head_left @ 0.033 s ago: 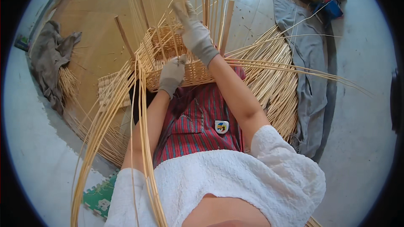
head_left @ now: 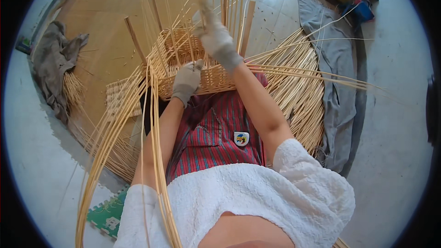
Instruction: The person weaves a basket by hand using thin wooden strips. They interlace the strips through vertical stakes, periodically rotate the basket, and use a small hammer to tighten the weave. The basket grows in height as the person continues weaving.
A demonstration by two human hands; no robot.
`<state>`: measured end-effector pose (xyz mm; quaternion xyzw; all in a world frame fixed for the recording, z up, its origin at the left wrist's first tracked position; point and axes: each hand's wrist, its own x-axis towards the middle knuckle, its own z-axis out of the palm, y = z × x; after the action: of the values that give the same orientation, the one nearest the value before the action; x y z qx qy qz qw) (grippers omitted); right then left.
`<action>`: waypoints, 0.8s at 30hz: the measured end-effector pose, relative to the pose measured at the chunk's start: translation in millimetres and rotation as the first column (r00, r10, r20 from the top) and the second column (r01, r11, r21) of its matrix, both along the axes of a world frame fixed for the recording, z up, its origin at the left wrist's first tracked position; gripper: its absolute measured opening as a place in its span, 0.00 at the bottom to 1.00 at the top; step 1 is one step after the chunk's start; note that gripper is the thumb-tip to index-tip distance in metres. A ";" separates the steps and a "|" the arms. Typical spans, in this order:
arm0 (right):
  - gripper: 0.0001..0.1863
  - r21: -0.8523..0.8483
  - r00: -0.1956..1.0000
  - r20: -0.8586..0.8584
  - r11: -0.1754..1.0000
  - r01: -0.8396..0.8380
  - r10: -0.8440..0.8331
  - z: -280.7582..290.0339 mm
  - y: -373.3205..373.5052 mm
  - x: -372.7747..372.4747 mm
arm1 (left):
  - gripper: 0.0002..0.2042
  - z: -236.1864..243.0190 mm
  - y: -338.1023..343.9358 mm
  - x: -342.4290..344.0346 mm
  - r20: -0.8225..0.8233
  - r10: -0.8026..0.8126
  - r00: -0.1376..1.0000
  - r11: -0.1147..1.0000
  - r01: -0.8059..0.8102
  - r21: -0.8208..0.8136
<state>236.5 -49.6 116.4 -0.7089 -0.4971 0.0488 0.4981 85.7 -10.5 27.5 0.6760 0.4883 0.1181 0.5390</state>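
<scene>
Just beyond the striped apron (head_left: pixel 209 149), gloved left hand (head_left: pixel 187 80) low, fingers clamped on the near rim of a woven basket (head_left: pixel 216 80); open side upward, long axis running left to right. Above its right part, gloved right hand (head_left: pixel 217 39) raised, fingers pointing away, blurred: cannot tell whether apart or together. Farther, upright wooden stakes (head_left: pixel 248 25).

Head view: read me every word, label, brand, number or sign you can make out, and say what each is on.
No text can be read.
White patch on the red striped cloth: a small coloured emblem; any lettering is too small to read.
Green mat: a pale shape, no readable text.
Woven basket: no lettering seen.
</scene>
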 end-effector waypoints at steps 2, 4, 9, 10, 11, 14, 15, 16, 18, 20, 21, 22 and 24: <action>0.17 0.157 0.944 -0.313 0.986 -0.051 0.098 -32.2 -21.4 17.6 | 0.23 -2.4 2.7 -5.1 0.005 0.039 0.999 0.999 -0.039 0.018; 0.14 0.398 0.793 -0.578 0.915 0.067 0.193 -72.2 -72.2 18.7 | 0.19 -19.2 11.2 -4.5 -0.056 -0.016 0.998 0.995 0.021 0.097; 0.13 0.190 0.659 -0.752 0.953 0.234 -0.013 -77.9 -137.8 49.1 | 0.08 0.2 -13.9 3.5 0.488 0.097 0.868 0.952 -0.223 0.209; 0.14 0.272 0.701 -0.709 0.891 0.364 -0.070 -76.8 -140.4 51.5 | 0.07 9.1 -14.1 10.8 0.618 0.049 0.784 0.871 -0.336 0.358; 0.11 0.260 0.662 -0.747 0.890 0.375 -0.060 -66.4 -135.9 55.6 | 0.07 19.6 -18.4 20.0 0.725 -0.009 0.689 0.757 -0.469 0.455; 0.13 0.150 0.686 -0.725 0.957 0.248 -0.064 -40.4 -125.1 50.5 | 0.14 -11.3 -22.6 45.0 0.232 -0.157 0.960 0.895 0.040 0.444; 0.20 0.254 0.902 -0.431 0.958 0.132 -0.010 -37.2 -104.4 64.3 | 0.17 -26.5 -11.2 64.4 0.043 -0.242 0.969 0.849 0.190 0.494; 0.26 0.231 0.995 -0.100 0.971 0.052 -0.030 -25.6 -83.4 73.2 | 0.21 -13.9 -22.9 75.6 0.052 -0.195 0.979 0.899 0.157 0.410; 0.34 0.145 0.855 0.516 0.989 -0.025 -0.054 16.8 -34.5 70.6 | 0.19 -11.2 -34.8 84.8 0.008 -0.031 0.999 0.902 0.024 0.431; 0.30 0.189 0.999 0.037 0.982 -0.012 0.006 37.2 0.5 79.4 | 0.21 -13.9 -34.4 87.4 0.084 0.038 0.996 0.878 -0.073 0.473; 0.28 0.273 0.985 -0.147 0.961 -0.045 0.088 38.0 -0.5 84.1 | 0.20 -15.5 -29.1 87.3 0.074 0.004 0.997 0.906 -0.035 0.421; 0.27 0.366 0.931 -0.317 0.929 -0.054 0.179 36.6 -1.6 89.4 | 0.19 -13.5 -27.2 86.2 0.064 -0.014 0.998 0.936 -0.009 0.352; 0.24 0.484 0.934 -0.304 0.875 -0.017 0.186 2.5 -44.2 100.0 | 0.16 -9.5 -32.1 79.7 0.116 -0.020 0.993 0.980 -0.003 0.198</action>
<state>336.5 -93.8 118.9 -0.5186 -0.4369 0.0746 0.7312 165.3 -42.6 18.1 0.7204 0.4388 0.2033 0.4972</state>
